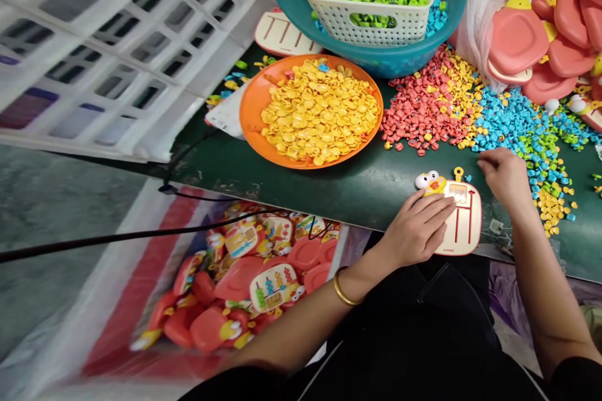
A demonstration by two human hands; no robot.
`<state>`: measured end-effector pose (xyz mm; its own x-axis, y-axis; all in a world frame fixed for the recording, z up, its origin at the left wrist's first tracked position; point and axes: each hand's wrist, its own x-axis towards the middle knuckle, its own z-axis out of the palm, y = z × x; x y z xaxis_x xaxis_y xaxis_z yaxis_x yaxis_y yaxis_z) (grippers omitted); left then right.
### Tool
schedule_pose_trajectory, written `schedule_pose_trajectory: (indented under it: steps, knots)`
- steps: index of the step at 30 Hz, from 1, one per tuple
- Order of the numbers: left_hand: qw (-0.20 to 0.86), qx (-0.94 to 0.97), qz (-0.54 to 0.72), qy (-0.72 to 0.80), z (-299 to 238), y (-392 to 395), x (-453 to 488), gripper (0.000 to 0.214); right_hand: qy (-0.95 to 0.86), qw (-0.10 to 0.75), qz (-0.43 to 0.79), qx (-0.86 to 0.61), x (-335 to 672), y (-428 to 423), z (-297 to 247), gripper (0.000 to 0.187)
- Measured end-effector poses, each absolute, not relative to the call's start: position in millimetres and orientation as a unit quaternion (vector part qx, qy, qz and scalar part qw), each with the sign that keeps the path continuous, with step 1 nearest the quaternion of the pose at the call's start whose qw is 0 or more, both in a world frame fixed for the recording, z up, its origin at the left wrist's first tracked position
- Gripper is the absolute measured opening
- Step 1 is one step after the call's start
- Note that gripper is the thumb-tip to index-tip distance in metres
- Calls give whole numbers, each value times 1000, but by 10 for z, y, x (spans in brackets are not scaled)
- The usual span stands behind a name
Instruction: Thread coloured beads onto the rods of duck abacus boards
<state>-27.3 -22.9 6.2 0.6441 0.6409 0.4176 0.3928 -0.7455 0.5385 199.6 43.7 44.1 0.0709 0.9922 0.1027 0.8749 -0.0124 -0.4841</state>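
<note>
A cream toy board [463, 222] with a yellow duck head lies at the near edge of the dark green table [329, 191]. My left hand [418, 229], a gold bangle on its wrist, rests flat on the board with fingers stretched out. My right hand [503, 175] sits just right of the board, fingers curled and pinched at the edge of a pile of blue beads [512, 125]; what it pinches is too small to name. Red beads [423, 113] and small yellow and green beads [550, 200] lie close by.
An orange plate [251, 106] holds yellow pieces. A white basket [371, 19] of green pieces sits in a teal bowl [399, 56]. Coral toy shells [531, 44] pile at the right. White crates [103, 44] stand left; a bag [117, 301] of assembled toys lies below.
</note>
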Motion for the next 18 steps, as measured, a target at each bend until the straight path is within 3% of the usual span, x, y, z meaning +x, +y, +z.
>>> schedule_pose_trajectory:
  steps: [3, 9, 13, 18]
  knots:
    - [204, 856, 348, 324, 23, -265, -262, 39, -703, 227, 89, -668, 1922, 612, 422, 22]
    - [174, 819, 376, 397, 3, -299, -237, 29, -761, 118, 64, -634, 1865, 718, 313, 22]
    - [184, 815, 378, 398, 29, -270, -248, 25, -755, 187, 93, -622, 2021, 499, 368, 14]
    - [205, 816, 375, 389, 47, -265, -290, 27, -679, 291, 255, -624, 1976, 111, 464, 8]
